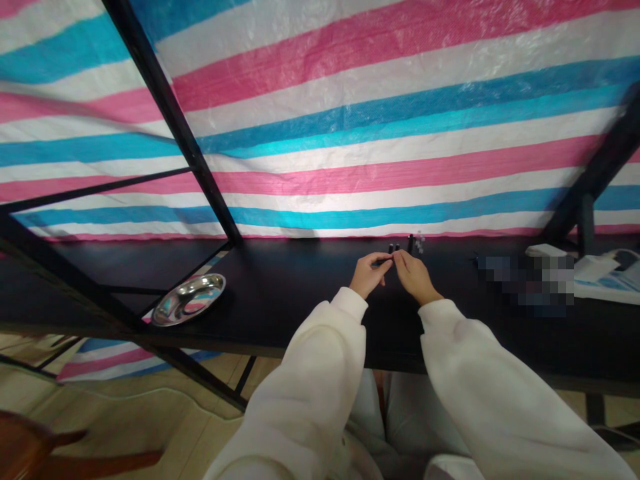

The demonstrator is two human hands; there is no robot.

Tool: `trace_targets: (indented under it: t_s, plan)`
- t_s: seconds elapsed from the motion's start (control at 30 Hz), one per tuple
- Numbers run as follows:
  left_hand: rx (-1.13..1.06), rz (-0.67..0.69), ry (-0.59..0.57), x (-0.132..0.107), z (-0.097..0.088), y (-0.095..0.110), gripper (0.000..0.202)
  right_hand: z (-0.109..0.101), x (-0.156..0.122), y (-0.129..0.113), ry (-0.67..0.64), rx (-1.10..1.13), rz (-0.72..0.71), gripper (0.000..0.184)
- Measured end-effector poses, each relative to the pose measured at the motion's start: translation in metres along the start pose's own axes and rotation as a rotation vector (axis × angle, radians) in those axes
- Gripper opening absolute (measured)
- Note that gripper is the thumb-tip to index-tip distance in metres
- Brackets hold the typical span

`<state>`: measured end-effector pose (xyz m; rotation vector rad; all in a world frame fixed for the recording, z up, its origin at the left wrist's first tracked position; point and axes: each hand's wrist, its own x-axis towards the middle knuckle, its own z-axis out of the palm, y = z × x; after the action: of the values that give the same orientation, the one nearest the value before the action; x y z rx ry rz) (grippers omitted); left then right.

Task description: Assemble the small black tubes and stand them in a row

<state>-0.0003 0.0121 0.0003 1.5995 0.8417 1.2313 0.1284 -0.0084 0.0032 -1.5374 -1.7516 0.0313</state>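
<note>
My left hand (369, 272) and my right hand (414, 275) meet over the black table (290, 280), fingertips almost touching. A small dark stick-like piece (383, 261) shows between the thumb and fingers of my left hand; its exact kind is too small to make out. My right hand's fingers are pressed together at the end of that piece, and what they pinch is hidden. Just beyond the fingertips stand small black cylinders (391, 248), with a taller black one (411, 244) to their right. Beside it is a cluster of small clear pieces (420, 242).
A shiny oval metal dish (190, 300) lies at the left, near a black metal frame post (173, 127). White boxes (595, 268) and a blurred patch occupy the right side. Striped plastic sheeting (375, 133) hangs behind the table. A brown wooden chair (30, 447) is at lower left.
</note>
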Motion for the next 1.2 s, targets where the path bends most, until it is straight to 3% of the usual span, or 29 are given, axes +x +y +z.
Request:
trace_targets:
  t_s: [0.2,0.43,0.6,0.77,1.0,1.1,1.2]
  plan:
    - [0.062,-0.002,-0.003,-0.001,0.000,0.001,0.024,0.005,0.001,0.004,0.045,-0.018,-0.018,0.032]
    - [0.077,-0.024,-0.005,-0.003,0.000,0.004,0.024,0.009,0.002,0.008,0.156,0.007,-0.158,0.033]
    - [0.071,-0.025,-0.034,-0.001,0.000,0.003,0.026,0.009,0.002,0.006,0.140,0.208,-0.230,0.033]
    - [0.088,-0.017,-0.051,-0.001,0.000,0.003,0.022,0.007,0.000,-0.002,0.075,0.446,-0.190,0.032]
    - [0.126,0.005,-0.071,-0.002,0.001,0.001,0.015,0.008,-0.003,-0.005,-0.061,0.541,-0.233,0.034]
    - [0.132,-0.011,-0.028,-0.001,0.000,-0.001,0.020,0.008,-0.002,-0.004,0.002,0.534,-0.258,0.033]
    - [0.262,-0.049,0.112,0.002,-0.005,-0.005,0.021,0.006,0.000,-0.002,0.207,0.499,-0.229,0.028]
